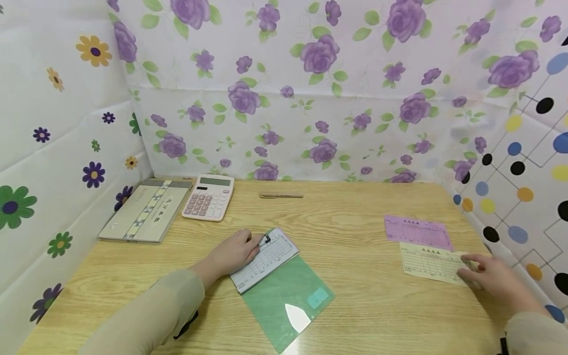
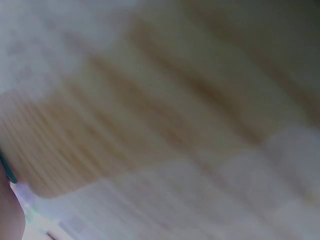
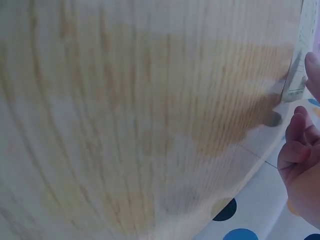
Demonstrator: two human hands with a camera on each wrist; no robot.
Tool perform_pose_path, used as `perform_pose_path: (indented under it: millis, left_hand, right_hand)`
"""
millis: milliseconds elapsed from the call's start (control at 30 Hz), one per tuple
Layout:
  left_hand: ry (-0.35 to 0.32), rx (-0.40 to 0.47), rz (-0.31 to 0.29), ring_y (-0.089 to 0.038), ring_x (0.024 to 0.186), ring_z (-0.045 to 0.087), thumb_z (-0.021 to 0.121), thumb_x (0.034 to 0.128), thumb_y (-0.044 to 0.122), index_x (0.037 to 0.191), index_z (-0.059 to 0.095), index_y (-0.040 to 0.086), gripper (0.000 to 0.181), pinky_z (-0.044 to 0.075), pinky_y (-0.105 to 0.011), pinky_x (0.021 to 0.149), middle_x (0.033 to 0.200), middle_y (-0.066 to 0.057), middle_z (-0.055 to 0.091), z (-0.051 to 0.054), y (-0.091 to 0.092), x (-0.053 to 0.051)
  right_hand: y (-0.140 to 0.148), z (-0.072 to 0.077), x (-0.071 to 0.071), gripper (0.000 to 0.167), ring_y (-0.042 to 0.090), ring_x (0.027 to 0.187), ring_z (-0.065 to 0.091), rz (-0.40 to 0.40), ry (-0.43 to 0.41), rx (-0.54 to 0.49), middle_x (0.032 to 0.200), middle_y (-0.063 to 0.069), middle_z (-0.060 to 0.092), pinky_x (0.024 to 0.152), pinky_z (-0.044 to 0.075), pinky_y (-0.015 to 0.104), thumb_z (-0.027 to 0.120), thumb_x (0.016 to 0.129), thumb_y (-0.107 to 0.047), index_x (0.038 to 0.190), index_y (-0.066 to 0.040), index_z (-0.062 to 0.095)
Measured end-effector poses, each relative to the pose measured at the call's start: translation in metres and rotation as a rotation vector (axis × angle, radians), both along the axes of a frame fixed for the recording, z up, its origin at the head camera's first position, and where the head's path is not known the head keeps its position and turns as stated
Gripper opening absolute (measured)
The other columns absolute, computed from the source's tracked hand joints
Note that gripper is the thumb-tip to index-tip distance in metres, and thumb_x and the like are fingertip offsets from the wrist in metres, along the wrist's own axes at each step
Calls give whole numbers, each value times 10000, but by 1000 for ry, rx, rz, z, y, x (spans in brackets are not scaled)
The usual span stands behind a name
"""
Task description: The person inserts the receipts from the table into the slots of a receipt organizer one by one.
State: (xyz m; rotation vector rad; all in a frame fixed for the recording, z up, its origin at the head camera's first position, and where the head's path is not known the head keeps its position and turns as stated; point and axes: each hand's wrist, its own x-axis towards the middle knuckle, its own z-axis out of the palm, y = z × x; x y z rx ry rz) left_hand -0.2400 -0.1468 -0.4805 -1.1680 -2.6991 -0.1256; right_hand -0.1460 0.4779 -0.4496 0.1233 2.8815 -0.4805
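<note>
A stack of white printed forms [image 1: 277, 254] with a black binder clip [image 1: 265, 240] at its upper edge lies slanted on a green plastic folder [image 1: 284, 298]. My left hand [image 1: 237, 251] rests across the left part of the forms, its fingertips beside the clip. At the right, a yellow printed slip [image 1: 428, 264] overlaps the lower edge of a pink slip [image 1: 417, 231]. My right hand [image 1: 492, 276] is over the yellow slip's right end, thumb and forefinger apart. Only a sliver of the left hand shows in its blurred wrist view.
A calculator [image 1: 208, 197] stands at the back left beside a stacked, banded ledger pack [image 1: 146, 212]. A pen [image 1: 281, 195] lies near the back edge of the wooden table [image 1: 355, 305]. Patterned sheets [image 1: 293, 88] enclose the back and both sides.
</note>
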Motion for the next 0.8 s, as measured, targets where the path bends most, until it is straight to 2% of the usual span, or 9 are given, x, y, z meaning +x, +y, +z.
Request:
perform_pose_path:
  millis: [133, 433, 667, 800]
  left_hand:
    - [-6, 2, 1, -135, 762, 390, 466, 982, 268, 1379, 465, 44, 456, 395, -282, 660, 919, -56, 436, -1, 1, 0]
    - [-21, -2, 16, -141, 778, 394, 455, 987, 274, 1387, 456, 52, 457, 397, -289, 676, 934, -55, 437, -2, 1, 0]
    - [-23, 4, 16, -141, 773, 394, 455, 987, 269, 1389, 454, 55, 455, 397, -287, 670, 926, -54, 434, 0, 1, 1]
    - [-31, 2, 20, -145, 772, 394, 456, 988, 269, 1388, 456, 55, 454, 395, -292, 670, 926, -57, 433, 1, 1, 2]
  right_hand:
    - [5, -4, 1, 759, 548, 945, 499, 20, 5, 27, 1004, 398, 523, 757, 411, 610, 567, 866, -562, 1242, 93, 497]
    - [5, -7, 2, 734, 583, 979, 478, 42, 24, 35, 1017, 427, 520, 777, 399, 630, 573, 871, -543, 1228, 94, 502]
    - [5, -11, 1, 758, 538, 949, 506, 31, -2, 17, 990, 380, 542, 763, 410, 610, 560, 868, -566, 1244, 89, 485]
    - [4, -12, 1, 833, 546, 977, 485, 0, -51, -25, 1038, 388, 522, 769, 398, 619, 542, 842, -626, 1285, 74, 448]
